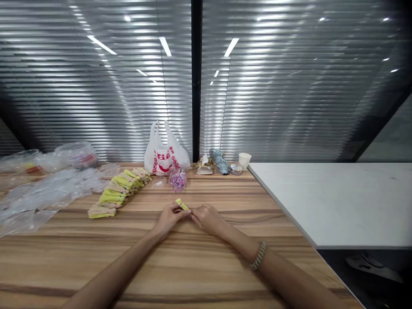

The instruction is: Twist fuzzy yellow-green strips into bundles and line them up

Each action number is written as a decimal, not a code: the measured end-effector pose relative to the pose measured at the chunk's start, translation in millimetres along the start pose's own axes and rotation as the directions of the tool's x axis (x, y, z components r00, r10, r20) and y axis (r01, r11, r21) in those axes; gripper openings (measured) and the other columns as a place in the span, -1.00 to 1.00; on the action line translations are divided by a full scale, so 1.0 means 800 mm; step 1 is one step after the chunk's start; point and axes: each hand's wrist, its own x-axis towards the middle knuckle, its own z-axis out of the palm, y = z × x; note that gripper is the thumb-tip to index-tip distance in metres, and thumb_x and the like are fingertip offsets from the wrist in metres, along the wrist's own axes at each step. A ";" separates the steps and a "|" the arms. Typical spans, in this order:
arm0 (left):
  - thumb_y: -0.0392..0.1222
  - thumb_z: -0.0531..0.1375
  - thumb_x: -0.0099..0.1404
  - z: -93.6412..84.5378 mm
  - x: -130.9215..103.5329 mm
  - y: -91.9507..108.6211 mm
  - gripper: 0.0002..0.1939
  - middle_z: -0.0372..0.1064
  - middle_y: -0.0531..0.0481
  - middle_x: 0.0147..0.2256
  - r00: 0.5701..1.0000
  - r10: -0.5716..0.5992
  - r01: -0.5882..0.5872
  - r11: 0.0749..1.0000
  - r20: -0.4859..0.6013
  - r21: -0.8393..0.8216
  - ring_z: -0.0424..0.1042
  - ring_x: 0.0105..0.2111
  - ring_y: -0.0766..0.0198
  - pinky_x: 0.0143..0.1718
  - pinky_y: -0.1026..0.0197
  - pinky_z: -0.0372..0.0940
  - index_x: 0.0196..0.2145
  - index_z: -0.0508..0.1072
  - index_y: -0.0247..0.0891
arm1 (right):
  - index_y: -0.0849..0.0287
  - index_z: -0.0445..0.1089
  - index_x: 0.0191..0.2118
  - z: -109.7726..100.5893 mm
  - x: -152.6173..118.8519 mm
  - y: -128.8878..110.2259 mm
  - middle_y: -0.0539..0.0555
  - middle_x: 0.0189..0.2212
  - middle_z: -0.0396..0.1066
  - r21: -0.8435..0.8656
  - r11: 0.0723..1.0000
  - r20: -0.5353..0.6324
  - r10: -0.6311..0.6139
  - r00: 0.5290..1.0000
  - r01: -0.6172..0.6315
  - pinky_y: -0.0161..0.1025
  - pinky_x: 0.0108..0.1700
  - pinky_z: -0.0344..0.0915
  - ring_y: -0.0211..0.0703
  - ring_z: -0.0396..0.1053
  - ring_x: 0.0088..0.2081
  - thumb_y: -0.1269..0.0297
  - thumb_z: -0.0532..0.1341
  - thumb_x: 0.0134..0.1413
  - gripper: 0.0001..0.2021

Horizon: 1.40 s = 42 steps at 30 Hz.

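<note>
Forearms (128, 262) reach over bare wood on the desk (193, 270), well inside its right edge, the left hand's (168, 218) grip pinched tight on a small yellow bundle (182, 204), the right hand (208, 218) curled at its near end, closure unclear.

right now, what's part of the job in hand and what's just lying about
Likely part of the job:
held yellow bundle
row of yellow and beige bundles
tub of pink and purple bands
clear plastic bags, perhaps

Probably lying about:
white carrier bag
gold tissue pack
bluish folded fabric
round tin
cup
</note>
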 end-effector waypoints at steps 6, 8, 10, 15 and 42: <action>-0.08 0.25 -0.06 0.001 -0.001 0.002 -0.77 0.41 -0.02 -0.53 0.999 -0.007 0.008 1.000 -0.046 0.008 0.33 -0.48 0.26 -0.39 0.26 0.22 -0.54 0.46 -0.34 | 0.25 0.33 -0.36 0.007 -0.002 0.003 0.08 -0.54 0.42 0.006 1.000 -0.040 -0.030 0.999 0.031 -0.35 -0.44 0.09 -0.26 0.33 -0.52 0.31 0.00 0.16 -0.79; -0.03 0.23 -0.04 0.000 0.001 -0.002 -0.74 0.41 -0.03 -0.52 0.999 0.010 -0.010 1.000 -0.049 0.001 0.32 -0.47 0.26 -0.39 0.26 0.22 -0.54 0.47 -0.33 | 0.24 0.34 -0.36 0.009 -0.003 0.004 0.06 -0.55 0.42 0.009 1.000 -0.048 -0.028 0.998 0.029 -0.35 -0.45 0.09 -0.27 0.32 -0.54 0.31 -0.01 0.17 -0.78; 0.01 0.22 -0.03 -0.002 0.002 -0.006 -0.70 0.40 -0.03 -0.51 0.998 0.029 -0.029 1.000 -0.064 -0.004 0.32 -0.46 0.26 -0.39 0.26 0.21 -0.51 0.48 -0.33 | 0.24 0.34 -0.37 0.010 -0.003 0.005 0.06 -0.55 0.41 0.015 0.999 -0.058 -0.029 0.998 0.030 -0.36 -0.45 0.08 -0.28 0.32 -0.54 0.31 -0.02 0.17 -0.77; 0.09 0.19 -0.02 -0.003 0.001 -0.004 -0.62 0.37 -0.02 -0.54 0.996 0.033 -0.031 0.999 -0.087 0.019 0.28 -0.48 0.27 -0.42 0.28 0.19 -0.50 0.48 -0.35 | 0.24 0.35 -0.37 0.008 -0.003 0.004 0.05 -0.57 0.40 0.011 0.999 -0.063 -0.051 0.997 0.051 -0.36 -0.46 0.07 -0.30 0.29 -0.56 0.30 -0.02 0.17 -0.76; 0.08 0.20 -0.03 -0.002 0.000 -0.004 -0.63 0.31 0.01 -0.57 0.995 -0.012 0.004 0.997 -0.099 -0.074 0.25 -0.50 0.31 -0.42 0.30 0.15 -0.53 0.47 -0.36 | 0.21 0.34 -0.34 0.002 -0.001 0.002 0.05 -0.51 0.43 -0.019 1.000 -0.066 0.017 0.998 -0.019 -0.35 -0.41 0.07 -0.26 0.33 -0.48 0.37 0.05 0.12 -0.86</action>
